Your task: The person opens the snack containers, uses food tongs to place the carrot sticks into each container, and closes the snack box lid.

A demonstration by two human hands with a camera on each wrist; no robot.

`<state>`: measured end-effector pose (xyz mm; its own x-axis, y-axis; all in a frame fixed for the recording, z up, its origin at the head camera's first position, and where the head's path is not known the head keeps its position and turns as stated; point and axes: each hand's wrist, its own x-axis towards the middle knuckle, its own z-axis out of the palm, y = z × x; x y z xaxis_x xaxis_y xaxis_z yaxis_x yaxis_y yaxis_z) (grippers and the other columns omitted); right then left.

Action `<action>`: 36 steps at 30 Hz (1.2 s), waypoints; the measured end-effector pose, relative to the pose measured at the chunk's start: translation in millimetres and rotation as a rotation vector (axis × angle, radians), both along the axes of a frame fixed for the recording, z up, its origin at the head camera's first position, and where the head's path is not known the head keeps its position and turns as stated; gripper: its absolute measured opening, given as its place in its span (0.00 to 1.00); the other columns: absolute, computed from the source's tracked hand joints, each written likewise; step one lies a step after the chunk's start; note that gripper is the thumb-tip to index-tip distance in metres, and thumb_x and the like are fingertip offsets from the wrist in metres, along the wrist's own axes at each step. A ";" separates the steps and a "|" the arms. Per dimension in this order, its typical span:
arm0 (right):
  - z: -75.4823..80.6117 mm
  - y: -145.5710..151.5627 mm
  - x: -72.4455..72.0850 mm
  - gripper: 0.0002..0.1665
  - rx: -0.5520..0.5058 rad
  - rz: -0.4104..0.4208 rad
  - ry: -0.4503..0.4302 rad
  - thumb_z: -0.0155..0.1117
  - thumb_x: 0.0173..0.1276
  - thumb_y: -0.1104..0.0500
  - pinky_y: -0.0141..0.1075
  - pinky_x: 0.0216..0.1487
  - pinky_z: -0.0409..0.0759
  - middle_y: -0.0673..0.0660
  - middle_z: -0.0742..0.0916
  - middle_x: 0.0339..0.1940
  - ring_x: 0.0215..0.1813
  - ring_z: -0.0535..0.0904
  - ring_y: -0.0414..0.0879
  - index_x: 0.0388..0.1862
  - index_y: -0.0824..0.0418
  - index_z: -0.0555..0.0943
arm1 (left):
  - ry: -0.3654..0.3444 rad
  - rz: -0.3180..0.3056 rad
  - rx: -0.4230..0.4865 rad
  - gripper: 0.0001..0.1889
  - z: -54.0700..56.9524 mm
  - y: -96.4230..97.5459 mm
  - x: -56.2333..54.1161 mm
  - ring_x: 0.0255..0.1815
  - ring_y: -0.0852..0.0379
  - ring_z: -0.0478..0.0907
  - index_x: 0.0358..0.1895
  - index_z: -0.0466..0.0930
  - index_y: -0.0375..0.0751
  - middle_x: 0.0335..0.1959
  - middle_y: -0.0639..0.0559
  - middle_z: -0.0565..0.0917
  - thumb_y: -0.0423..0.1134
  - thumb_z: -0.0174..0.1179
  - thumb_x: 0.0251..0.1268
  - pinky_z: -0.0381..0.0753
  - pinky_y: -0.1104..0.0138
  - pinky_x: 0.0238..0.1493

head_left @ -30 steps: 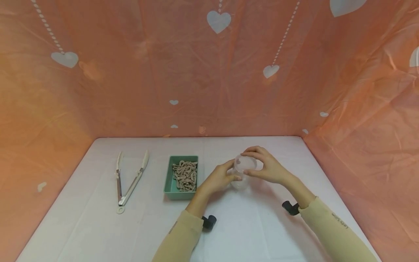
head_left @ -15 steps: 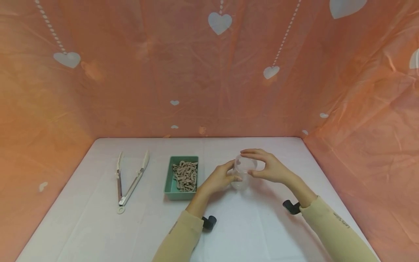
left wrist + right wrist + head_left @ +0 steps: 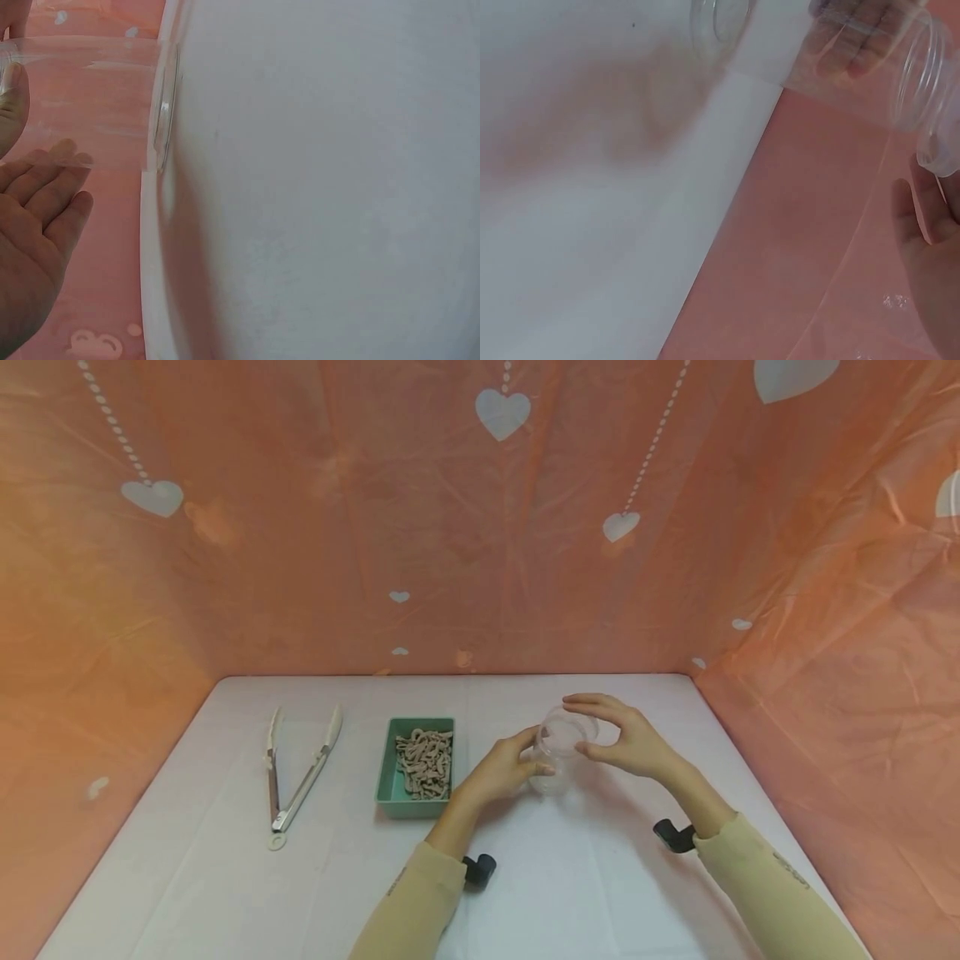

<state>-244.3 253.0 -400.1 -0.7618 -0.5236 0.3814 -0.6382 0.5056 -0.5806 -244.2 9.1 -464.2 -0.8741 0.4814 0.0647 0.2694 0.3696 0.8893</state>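
Observation:
A clear plastic jar (image 3: 550, 783) stands upright on the white table, right of the middle. My left hand (image 3: 504, 767) holds its side, the thumb nearest me and the fingers around the far side. Its clear wall (image 3: 97, 105) lets the fingers show through in the left wrist view. With thumb and fingertips, my right hand (image 3: 628, 739) pinches a clear round lid (image 3: 939, 142) by its edge. In the right wrist view a narrow gap parts the lid from the jar's threaded mouth (image 3: 921, 75).
Left of my left hand sits a green tray (image 3: 415, 808) with a heap of small greyish-brown twisted pieces (image 3: 426, 764). Metal tongs (image 3: 303, 789) lie spread farther left. Orange cloth walls (image 3: 480, 552) with white hearts enclose the table's back and sides.
My right hand has moved slightly right, and the lid has come off the jar's mouth with it. The left hand and the jar stay where they were.

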 end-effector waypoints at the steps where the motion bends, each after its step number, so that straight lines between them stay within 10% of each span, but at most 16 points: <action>1: -0.7 1.4 0.4 0.34 -0.009 -0.011 0.005 0.78 0.60 0.65 0.65 0.68 0.68 0.59 0.81 0.70 0.73 0.73 0.60 0.68 0.61 0.81 | 0.004 -0.001 0.000 0.37 -0.1 0.0 0.1 0.78 0.41 0.65 0.79 0.66 0.42 0.75 0.42 0.73 0.46 0.68 0.71 0.62 0.44 0.76; 11: -8.8 16.2 7.3 0.31 -0.081 -0.135 0.093 0.78 0.60 0.67 0.27 0.68 0.66 0.59 0.82 0.68 0.70 0.75 0.59 0.64 0.62 0.83 | 0.006 0.009 -0.008 0.36 -0.9 0.9 0.4 0.78 0.41 0.65 0.78 0.66 0.42 0.74 0.42 0.74 0.45 0.68 0.70 0.61 0.44 0.76; 18: -22.9 29.7 9.3 0.29 -0.118 -0.290 0.106 0.79 0.59 0.67 0.22 0.60 0.68 0.60 0.83 0.66 0.68 0.76 0.54 0.61 0.64 0.85 | -0.017 0.017 0.012 0.36 0.8 0.5 2.1 0.79 0.42 0.64 0.79 0.66 0.42 0.74 0.43 0.74 0.44 0.68 0.70 0.60 0.46 0.77; 28: -37.6 50.6 8.2 0.28 0.036 -0.373 -0.056 0.76 0.64 0.61 0.58 0.59 0.79 0.66 0.81 0.66 0.69 0.75 0.64 0.62 0.70 0.82 | -0.002 0.014 0.005 0.34 -0.5 0.6 1.0 0.79 0.40 0.64 0.77 0.68 0.41 0.74 0.40 0.73 0.42 0.68 0.70 0.60 0.45 0.77; 36: -41.6 58.6 5.5 0.32 0.179 -0.313 -0.212 0.77 0.65 0.56 0.62 0.62 0.77 0.70 0.80 0.66 0.67 0.76 0.69 0.63 0.70 0.81 | 0.019 0.006 0.012 0.36 0.7 1.3 1.1 0.79 0.41 0.64 0.78 0.67 0.40 0.74 0.41 0.74 0.40 0.69 0.69 0.60 0.46 0.77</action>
<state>-238.8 311.6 -441.7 -0.9467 -0.2978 0.1230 -0.3132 0.7610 -0.5682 -243.2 10.4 -463.5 -0.8757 0.4749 0.0868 0.2839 0.3611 0.8882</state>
